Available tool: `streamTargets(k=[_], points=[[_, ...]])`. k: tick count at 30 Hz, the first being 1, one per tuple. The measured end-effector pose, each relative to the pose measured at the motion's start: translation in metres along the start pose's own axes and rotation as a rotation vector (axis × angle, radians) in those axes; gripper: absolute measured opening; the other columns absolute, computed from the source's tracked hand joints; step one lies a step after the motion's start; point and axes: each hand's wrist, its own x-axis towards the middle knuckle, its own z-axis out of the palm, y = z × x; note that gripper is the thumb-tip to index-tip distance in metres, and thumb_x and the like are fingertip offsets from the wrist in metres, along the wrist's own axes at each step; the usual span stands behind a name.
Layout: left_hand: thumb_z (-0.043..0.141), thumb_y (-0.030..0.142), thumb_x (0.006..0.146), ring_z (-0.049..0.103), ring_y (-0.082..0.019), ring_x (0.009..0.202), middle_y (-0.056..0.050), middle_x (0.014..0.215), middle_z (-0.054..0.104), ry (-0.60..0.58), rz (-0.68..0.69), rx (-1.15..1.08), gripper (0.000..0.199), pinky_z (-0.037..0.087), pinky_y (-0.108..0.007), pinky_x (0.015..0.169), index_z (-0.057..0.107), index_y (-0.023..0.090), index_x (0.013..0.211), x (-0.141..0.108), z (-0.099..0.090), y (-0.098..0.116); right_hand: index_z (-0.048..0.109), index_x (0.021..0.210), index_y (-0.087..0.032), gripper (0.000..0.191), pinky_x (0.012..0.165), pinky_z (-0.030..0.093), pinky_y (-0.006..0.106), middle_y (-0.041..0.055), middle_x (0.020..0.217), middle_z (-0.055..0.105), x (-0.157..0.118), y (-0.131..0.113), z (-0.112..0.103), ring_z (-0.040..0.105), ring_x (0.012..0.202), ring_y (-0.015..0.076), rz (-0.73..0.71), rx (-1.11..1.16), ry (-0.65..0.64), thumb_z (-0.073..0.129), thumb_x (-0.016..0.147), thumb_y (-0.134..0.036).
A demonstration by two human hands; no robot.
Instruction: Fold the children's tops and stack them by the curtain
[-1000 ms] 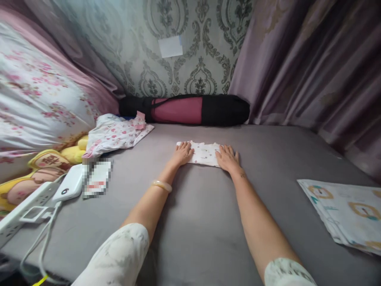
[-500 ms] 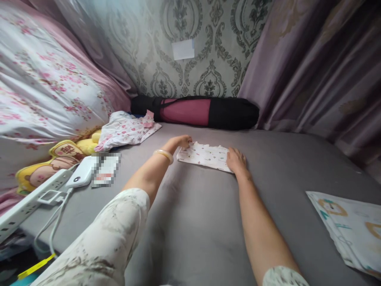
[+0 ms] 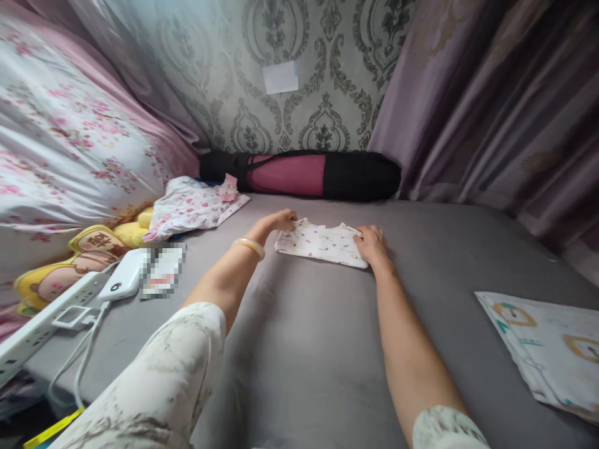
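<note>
A small white cloth [image 3: 322,242] with a tiny coloured print lies folded into a flat strip on the grey bed sheet [image 3: 304,324]. My left hand [image 3: 282,221], with a pale bangle on its wrist, has its fingers closed on the cloth's upper left corner. At the right end, my right hand [image 3: 373,245] pinches the upper right corner between thumb and fingers. The cloth's upper edge is uneven, with small raised peaks.
A black and pink roll bag [image 3: 299,174] lies along the wall. On the left are a heart-print garment [image 3: 191,204], a yellow plush [image 3: 88,255], a white power bank [image 3: 125,274] and a power strip [image 3: 51,321]. A lion-print cloth [image 3: 547,349] lies at the right.
The cloth's upper edge has shifted, with a peak now standing near my right hand. My right fingers have drawn in on the corner. The whole view has moved slightly.
</note>
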Motion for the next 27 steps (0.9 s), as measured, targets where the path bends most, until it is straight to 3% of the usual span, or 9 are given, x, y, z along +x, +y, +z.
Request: streamTargets(k=[6, 9, 13, 19, 22, 27], points=[[0.058, 0.022, 0.071, 0.062, -0.017, 0.089, -0.005, 0.101, 0.070, 0.102, 0.116, -0.194, 0.040, 0.046, -0.022, 0.075, 0.065, 0.013, 0.109, -0.021, -0.017, -0.001, 0.068, 0.112, -0.015, 0.031, 0.089, 0.044, 0.029, 0.0101, 0.109, 0.068, 0.003, 0.004, -0.027, 0.060, 0.100, 0.0207, -0.059, 0.231, -0.014, 0.055, 0.086, -0.024], [0.058, 0.023, 0.071, 0.061, -0.016, 0.081, -0.003, 0.090, 0.070, 0.131, 0.190, -0.335, 0.033, 0.045, -0.023, 0.072, 0.068, 0.013, 0.101, -0.034, -0.027, -0.003, 0.069, 0.108, -0.014, 0.030, 0.079, 0.046, 0.027, 0.0070, 0.098, 0.072, 0.003, 0.007, -0.039, 0.063, 0.086, 0.0180, -0.075, 0.407, -0.003, 0.057, 0.083, -0.024], [0.058, 0.027, 0.074, 0.056, -0.013, 0.068, -0.001, 0.073, 0.064, 0.183, 0.220, -0.435, 0.025, 0.043, -0.023, 0.063, 0.069, 0.011, 0.090, -0.046, -0.035, -0.001, 0.069, 0.105, -0.013, 0.031, 0.077, 0.047, 0.029, 0.0080, 0.096, 0.073, 0.000, 0.010, -0.053, 0.064, 0.085, 0.0190, -0.135, 0.550, 0.113, 0.059, 0.079, -0.027], [0.057, 0.028, 0.080, 0.058, -0.015, 0.079, -0.005, 0.087, 0.069, 0.542, 0.248, -0.398, 0.028, 0.045, -0.024, 0.072, 0.068, 0.011, 0.100, -0.056, -0.030, 0.006, 0.069, 0.104, -0.015, 0.030, 0.077, 0.047, 0.030, 0.0083, 0.096, 0.072, -0.009, 0.008, -0.074, 0.063, 0.083, 0.0194, -0.228, 0.551, 0.216, 0.056, 0.080, -0.027], [0.054, 0.027, 0.083, 0.060, -0.017, 0.083, -0.006, 0.092, 0.071, 0.590, 0.265, -0.281, 0.027, 0.046, -0.025, 0.077, 0.069, 0.013, 0.101, -0.069, -0.017, 0.006, 0.070, 0.100, -0.016, 0.028, 0.071, 0.046, 0.027, 0.0050, 0.087, 0.071, -0.014, 0.013, -0.080, 0.061, 0.076, 0.0173, -0.267, 0.492, 0.092, 0.057, 0.077, -0.025], [0.049, 0.022, 0.086, 0.063, -0.018, 0.091, -0.007, 0.100, 0.072, 0.510, 0.280, -0.175, 0.028, 0.047, -0.028, 0.086, 0.070, 0.018, 0.104, -0.103, 0.006, 0.007, 0.070, 0.093, -0.018, 0.024, 0.062, 0.042, 0.022, -0.0006, 0.074, 0.067, -0.023, 0.018, -0.088, 0.057, 0.067, 0.0139, -0.322, 0.431, -0.265, 0.058, 0.073, -0.026]])
